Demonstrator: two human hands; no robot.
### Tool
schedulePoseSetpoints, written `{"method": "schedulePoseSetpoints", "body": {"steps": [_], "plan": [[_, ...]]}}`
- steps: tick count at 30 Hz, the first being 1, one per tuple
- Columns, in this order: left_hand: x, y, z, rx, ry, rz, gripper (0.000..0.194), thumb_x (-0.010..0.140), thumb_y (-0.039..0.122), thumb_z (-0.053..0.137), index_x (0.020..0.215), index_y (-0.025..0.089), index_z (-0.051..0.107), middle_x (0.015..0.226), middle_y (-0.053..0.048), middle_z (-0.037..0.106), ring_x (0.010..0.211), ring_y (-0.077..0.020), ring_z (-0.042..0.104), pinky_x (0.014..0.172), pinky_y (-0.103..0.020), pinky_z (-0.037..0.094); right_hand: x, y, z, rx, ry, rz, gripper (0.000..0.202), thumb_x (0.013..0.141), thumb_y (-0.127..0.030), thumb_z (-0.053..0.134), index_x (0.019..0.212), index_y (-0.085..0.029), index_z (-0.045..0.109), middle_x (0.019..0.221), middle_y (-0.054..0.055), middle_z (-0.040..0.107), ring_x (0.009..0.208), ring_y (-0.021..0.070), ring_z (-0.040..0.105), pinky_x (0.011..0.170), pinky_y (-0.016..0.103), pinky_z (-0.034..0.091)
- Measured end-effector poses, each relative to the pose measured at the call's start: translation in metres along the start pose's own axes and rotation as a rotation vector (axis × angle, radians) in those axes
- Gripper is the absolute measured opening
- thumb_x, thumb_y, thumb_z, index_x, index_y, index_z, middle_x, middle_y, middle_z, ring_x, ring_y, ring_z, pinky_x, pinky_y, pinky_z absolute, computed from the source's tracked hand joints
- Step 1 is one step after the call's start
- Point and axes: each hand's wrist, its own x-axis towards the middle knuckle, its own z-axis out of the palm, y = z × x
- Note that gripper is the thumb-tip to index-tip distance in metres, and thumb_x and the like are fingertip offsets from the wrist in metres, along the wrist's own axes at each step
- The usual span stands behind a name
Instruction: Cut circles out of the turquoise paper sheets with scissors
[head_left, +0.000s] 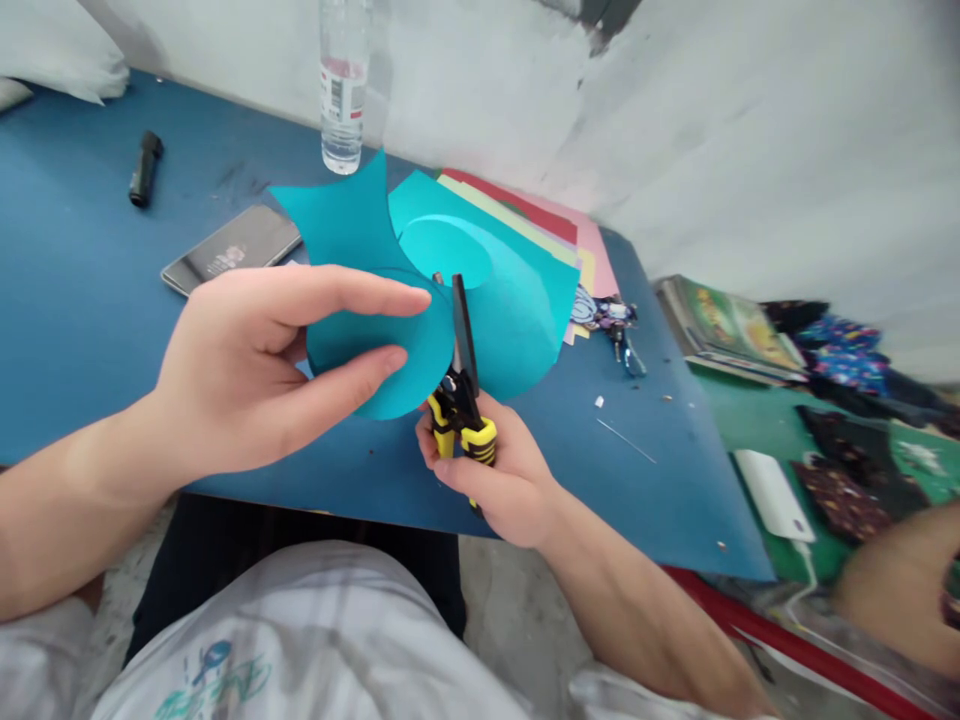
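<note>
My left hand [240,370] grips a teal sheet of paper [341,230], its thumb and index finger lying on the near face and its other fingers hidden behind. That sheet has a rounded lower part with a dark curved line, and a pointed upper part. In my right hand [517,480] are scissors [458,395] with yellow-and-black handles. Their dark blades stand parted and point away from me, at the right edge of the rounded part. Behind them, another teal sheet [517,290] lies on the blue table [600,500].
Red, yellow and pink sheets [595,240] lie under the teal one. Further back stand a water bottle [343,110] and, to the left, a phone [240,245] and a black cylinder [145,170]. On the right are a keychain [619,320], books [727,330] and a white power bank [772,495].
</note>
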Motion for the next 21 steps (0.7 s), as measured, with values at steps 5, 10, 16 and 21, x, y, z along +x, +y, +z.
{"method": "schedulePoseSetpoints", "body": {"steps": [5, 10, 16, 21], "plan": [[0.0013, 0.0018, 0.0001, 0.017, 0.017, 0.009, 0.047, 0.080, 0.006, 0.088, 0.121, 0.028, 0.095, 0.080, 0.004, 0.082, 0.048, -0.0054, 0.034, 0.035, -0.027, 0.018, 0.0000, -0.0008, 0.0007, -0.015, 0.008, 0.014, 0.032, 0.084, -0.019, 0.082, 0.114, -0.028, 0.073, 0.086, -0.004, 0.076, 0.072, 0.0204, 0.064, 0.066, 0.034, 0.051], [0.0016, -0.0008, -0.0014, 0.054, -0.009, 0.042, 0.046, 0.084, 0.008, 0.088, 0.122, 0.034, 0.094, 0.078, 0.006, 0.081, 0.051, -0.0084, 0.045, 0.038, -0.027, 0.027, 0.0012, 0.0012, -0.0001, 0.003, -0.007, -0.009, 0.034, 0.084, -0.018, 0.082, 0.115, -0.028, 0.073, 0.087, -0.004, 0.076, 0.074, 0.0201, 0.064, 0.067, 0.034, 0.051], [0.0016, -0.0016, -0.0027, 0.064, -0.051, 0.065, 0.047, 0.086, 0.008, 0.087, 0.123, 0.036, 0.092, 0.084, 0.007, 0.086, 0.051, -0.0091, 0.047, 0.039, -0.029, 0.030, 0.0017, 0.0001, -0.0012, 0.014, -0.040, -0.023, 0.030, 0.084, -0.018, 0.082, 0.111, -0.028, 0.072, 0.088, -0.004, 0.076, 0.077, 0.0216, 0.065, 0.071, 0.036, 0.052], [0.0029, 0.0008, -0.0057, 0.049, -0.080, 0.074, 0.047, 0.087, 0.003, 0.085, 0.124, 0.031, 0.092, 0.091, 0.005, 0.089, 0.046, -0.0058, 0.040, 0.035, -0.027, 0.025, 0.0022, -0.0019, -0.0011, -0.012, -0.047, -0.075, 0.031, 0.083, -0.013, 0.080, 0.109, -0.028, 0.072, 0.093, -0.002, 0.075, 0.084, 0.0231, 0.068, 0.079, 0.038, 0.055]]}}
